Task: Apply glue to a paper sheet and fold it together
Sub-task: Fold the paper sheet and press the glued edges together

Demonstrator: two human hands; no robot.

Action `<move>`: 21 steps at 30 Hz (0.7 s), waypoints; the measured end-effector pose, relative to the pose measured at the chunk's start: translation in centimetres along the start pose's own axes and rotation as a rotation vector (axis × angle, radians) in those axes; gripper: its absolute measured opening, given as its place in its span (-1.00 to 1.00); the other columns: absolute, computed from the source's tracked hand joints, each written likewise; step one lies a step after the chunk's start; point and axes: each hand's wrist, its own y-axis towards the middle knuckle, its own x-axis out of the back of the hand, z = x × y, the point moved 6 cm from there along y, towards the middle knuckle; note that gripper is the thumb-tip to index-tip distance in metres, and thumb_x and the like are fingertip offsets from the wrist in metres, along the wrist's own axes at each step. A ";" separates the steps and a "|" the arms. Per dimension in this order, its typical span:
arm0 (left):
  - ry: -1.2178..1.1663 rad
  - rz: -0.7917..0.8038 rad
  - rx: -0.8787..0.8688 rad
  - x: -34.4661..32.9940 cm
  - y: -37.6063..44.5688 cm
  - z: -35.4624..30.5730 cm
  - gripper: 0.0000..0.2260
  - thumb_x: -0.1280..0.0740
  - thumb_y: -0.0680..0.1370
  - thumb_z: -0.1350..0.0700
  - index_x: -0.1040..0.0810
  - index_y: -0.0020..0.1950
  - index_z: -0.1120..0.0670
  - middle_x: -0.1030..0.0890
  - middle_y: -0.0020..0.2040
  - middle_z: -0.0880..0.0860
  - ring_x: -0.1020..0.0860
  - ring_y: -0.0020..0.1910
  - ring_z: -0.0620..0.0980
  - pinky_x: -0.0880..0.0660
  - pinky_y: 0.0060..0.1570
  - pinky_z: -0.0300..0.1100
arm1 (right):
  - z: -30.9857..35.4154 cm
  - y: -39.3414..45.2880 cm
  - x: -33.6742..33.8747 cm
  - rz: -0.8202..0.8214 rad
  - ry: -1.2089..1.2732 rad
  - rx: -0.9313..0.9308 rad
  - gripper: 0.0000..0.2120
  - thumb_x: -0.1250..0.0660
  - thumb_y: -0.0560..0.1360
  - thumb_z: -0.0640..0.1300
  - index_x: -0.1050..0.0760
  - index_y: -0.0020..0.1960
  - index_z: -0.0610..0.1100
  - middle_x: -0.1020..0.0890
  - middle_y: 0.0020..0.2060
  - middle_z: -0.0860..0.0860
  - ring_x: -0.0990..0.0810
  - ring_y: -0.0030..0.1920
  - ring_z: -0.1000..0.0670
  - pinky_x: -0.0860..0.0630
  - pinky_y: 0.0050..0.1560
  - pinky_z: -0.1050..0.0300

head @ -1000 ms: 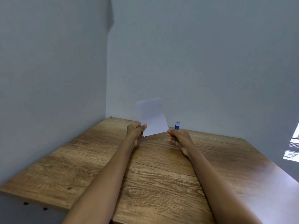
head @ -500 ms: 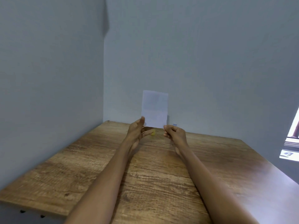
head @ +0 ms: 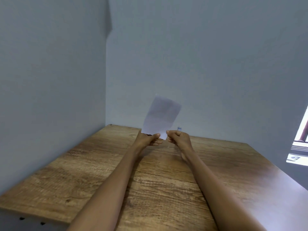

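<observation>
No text can be read. The blurred white paper sheet [head: 160,117] shows only grey shading, and the pale printed panel [head: 295,158] at far right is illegible.

A table [head: 166,189] was set into a corner, with one wall [head: 50,80] along its left side and another wall [head: 208,55] behind its far edge. Both arms were stretched forward over the middle of the table. The paper sheet [head: 160,116] was held up above the far part of the table, tilted to the right, its lower edge pinched from the left by the left hand [head: 149,140] and from the right by the right hand [head: 178,139]. A glue stick [head: 179,128] was seen just behind the right hand, mostly hidden by it.
</observation>
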 end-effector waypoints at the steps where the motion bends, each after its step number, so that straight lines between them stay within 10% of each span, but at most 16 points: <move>1: 0.015 0.021 0.004 -0.2 0.0 0.0 -0.70 -0.38 0.50 0.23 -0.43 0.19 0.19 -0.66 -0.21 0.22 -0.68 -0.32 -0.02 -0.63 -0.25 -0.22 | 0.1 0.0 0.4 -0.013 -0.002 0.003 -0.88 -0.47 0.40 -0.06 -0.67 -0.18 -0.12 -0.61 -0.39 0.04 -0.55 -0.33 0.11 -0.53 -0.23 0.30; 21: 0.111 0.237 0.181 -0.3 -0.8 1.5 -0.57 -0.47 0.43 0.15 -0.39 0.23 0.12 -0.71 -0.18 0.19 -0.70 -0.17 0.05 -0.63 -0.21 -0.18 | 1.6 0.0 4.0 -0.112 0.142 0.041 -0.91 -0.46 0.41 -0.10 -0.65 -0.24 -0.09 -0.62 -0.37 0.04 -0.56 -0.32 0.08 -0.54 -0.17 0.21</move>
